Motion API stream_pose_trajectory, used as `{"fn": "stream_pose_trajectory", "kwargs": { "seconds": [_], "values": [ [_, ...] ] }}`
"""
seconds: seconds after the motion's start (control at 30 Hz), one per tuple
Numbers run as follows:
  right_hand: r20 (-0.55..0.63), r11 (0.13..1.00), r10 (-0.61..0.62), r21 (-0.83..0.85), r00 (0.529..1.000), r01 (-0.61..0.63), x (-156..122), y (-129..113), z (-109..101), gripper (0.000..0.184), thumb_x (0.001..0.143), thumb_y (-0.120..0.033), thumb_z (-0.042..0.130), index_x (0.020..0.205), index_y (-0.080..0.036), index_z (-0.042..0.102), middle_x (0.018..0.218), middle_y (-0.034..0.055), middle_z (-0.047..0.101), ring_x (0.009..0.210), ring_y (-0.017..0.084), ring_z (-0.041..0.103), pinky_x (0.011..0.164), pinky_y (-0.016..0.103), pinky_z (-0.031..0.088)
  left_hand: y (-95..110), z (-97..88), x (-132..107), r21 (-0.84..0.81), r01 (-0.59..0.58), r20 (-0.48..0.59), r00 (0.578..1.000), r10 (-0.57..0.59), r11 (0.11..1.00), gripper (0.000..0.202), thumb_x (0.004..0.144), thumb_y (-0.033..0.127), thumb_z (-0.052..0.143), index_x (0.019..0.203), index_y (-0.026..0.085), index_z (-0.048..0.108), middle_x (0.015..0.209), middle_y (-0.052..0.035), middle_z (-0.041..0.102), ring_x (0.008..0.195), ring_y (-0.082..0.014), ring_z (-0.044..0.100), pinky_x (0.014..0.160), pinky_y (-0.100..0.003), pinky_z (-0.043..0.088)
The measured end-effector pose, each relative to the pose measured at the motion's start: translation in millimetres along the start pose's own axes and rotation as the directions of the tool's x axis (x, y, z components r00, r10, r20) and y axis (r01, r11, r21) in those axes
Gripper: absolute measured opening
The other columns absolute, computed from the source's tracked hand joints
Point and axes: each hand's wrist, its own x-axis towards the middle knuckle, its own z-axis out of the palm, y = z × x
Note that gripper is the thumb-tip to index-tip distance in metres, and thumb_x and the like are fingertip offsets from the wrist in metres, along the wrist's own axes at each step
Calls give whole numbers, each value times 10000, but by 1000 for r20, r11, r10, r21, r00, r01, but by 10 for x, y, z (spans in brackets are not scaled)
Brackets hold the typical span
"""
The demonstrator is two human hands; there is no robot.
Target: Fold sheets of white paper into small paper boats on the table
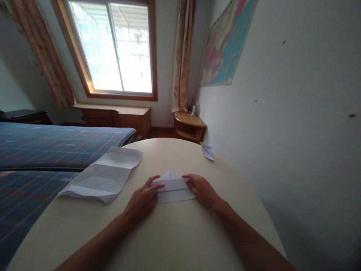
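Note:
A white sheet of paper folded into a pointed shape [173,188] lies on the round cream table [175,241] in front of me. My left hand [143,197] presses on its left edge with fingers stretched flat. My right hand [200,189] rests on its right edge, fingers laid on the paper. Both hands pin the fold down against the tabletop.
A larger creased white sheet [104,175] lies at the table's left edge. A small folded paper piece [207,151] sits at the far right rim by the wall. A bed with a plaid cover [42,150] stands on the left; a window and low wooden furniture lie beyond.

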Motion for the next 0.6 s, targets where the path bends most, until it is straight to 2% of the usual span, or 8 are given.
{"fn": "stream_pose_trajectory", "kwargs": {
  "seconds": [0.07, 0.17, 0.27, 0.37, 0.47, 0.6],
  "values": [
    [-11, 996, 39, -84, 999, -40, 6, -16, -8, 348, 926, -153, 440, 1214, -182, 633, 1149, 95, 673, 1073, 220, 599, 987, 352, 428, 7, 10, -2, 22, -27, 0, 1000, 27, 999, 412, 872, 108, 443, 1153, 309, 667, 1479, -21, 440, 1095, -217, 637, 937, -394, 541],
    [-65, 962, 68, -261, 996, -82, 0, -140, 36, 389, 907, -124, 454, 1256, -187, 615, 1231, 129, 623, 1163, 272, 529, 1007, 422, 410, 4, 18, 5, 86, -108, -22, 994, 110, 990, 394, 836, 63, 479, 1067, 269, 723, 1457, -46, 470, 1274, -264, 497, 1037, -448, 475],
    [-73, 952, -30, -307, 997, 6, -42, -362, 192, 393, 939, -158, 435, 1304, -176, 579, 1343, 130, 561, 1258, 280, 462, 1067, 446, 366, -16, 29, 21, 152, -171, -33, 983, 178, 973, 395, 818, 37, 498, 1047, 250, 738, 1418, -61, 519, 1318, -282, 431, 1085, -483, 423],
    [84, 954, -189, -219, 978, 203, -107, -542, 385, 496, 983, -358, 431, 1430, -143, 446, 1489, 113, 434, 1414, 260, 295, 1176, 428, 237, -43, 41, 33, 166, -206, 1, 978, 208, 964, 431, 824, 31, 490, 1118, 256, 711, 1355, -58, 582, 1274, -264, 474, 1080, -467, 426],
    [238, 969, -159, -150, 958, 198, -148, -588, 465, 671, 981, -541, 355, 1503, -121, 320, 1564, 115, 296, 1465, 271, 182, 1199, 448, 170, -41, 24, 25, 165, -201, 27, 980, 199, 966, 464, 807, 21, 488, 1155, 254, 688, 1278, -46, 644, 1246, -263, 505, 1072, -468, 424],
    [299, 979, -107, -134, 948, 153, -148, -543, 403, 755, 955, -615, 338, 1529, -132, 252, 1589, 106, 213, 1476, 272, 135, 1205, 454, 121, 78, -47, -12, 245, -83, -8, 996, 87, 966, 391, 789, 56, 509, 1073, 228, 716, 1179, -70, 696, 1234, -308, 528, 1086, -529, 381]
  ]
}}
